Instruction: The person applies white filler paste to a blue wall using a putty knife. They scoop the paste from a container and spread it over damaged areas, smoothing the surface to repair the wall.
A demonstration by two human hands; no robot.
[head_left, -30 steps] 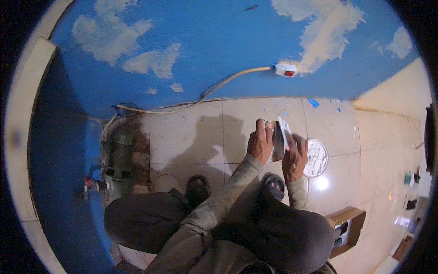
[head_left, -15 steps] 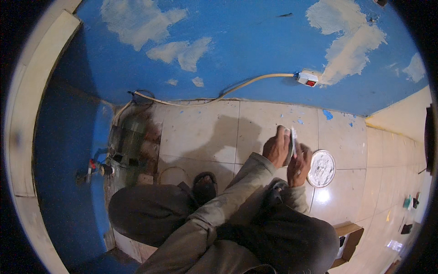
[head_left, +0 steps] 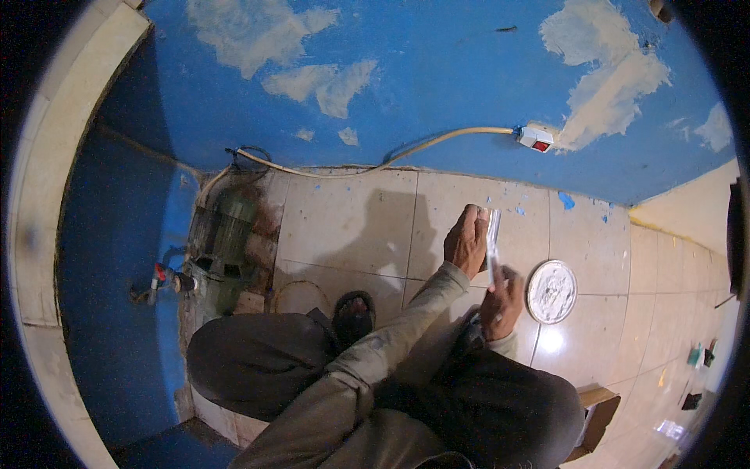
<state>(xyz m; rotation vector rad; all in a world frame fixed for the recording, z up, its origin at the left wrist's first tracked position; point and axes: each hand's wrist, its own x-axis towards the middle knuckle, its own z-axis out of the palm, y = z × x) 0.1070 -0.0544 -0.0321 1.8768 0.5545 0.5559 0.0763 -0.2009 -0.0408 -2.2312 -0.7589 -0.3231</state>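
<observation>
My left hand [head_left: 466, 248] is closed around a flat, pale scraper-like piece, seen nearly edge-on above the floor. From below right, my right hand [head_left: 504, 303] grips a thin putty knife [head_left: 492, 248], its pale blade laid along that piece. White paste seems to coat the blade; motion blurs its lower part. Just right of my right hand, a round lid or shallow dish [head_left: 552, 291] smeared with white putty lies on the tiles. My fingers hide most of both tools' handles.
The blue wall [head_left: 437, 70] ahead has pale filler patches. A cable [head_left: 437, 139] runs along it to a white socket with a red switch [head_left: 535, 138]. A greenish pump [head_left: 223, 258] stands left, near a tap [head_left: 162, 275]. An open cardboard box [head_left: 598, 418] sits beside my right knee.
My right hand has drawn down and slightly left, away from my left hand, with the putty knife. My left hand has risen slightly. The view has shifted a little.
</observation>
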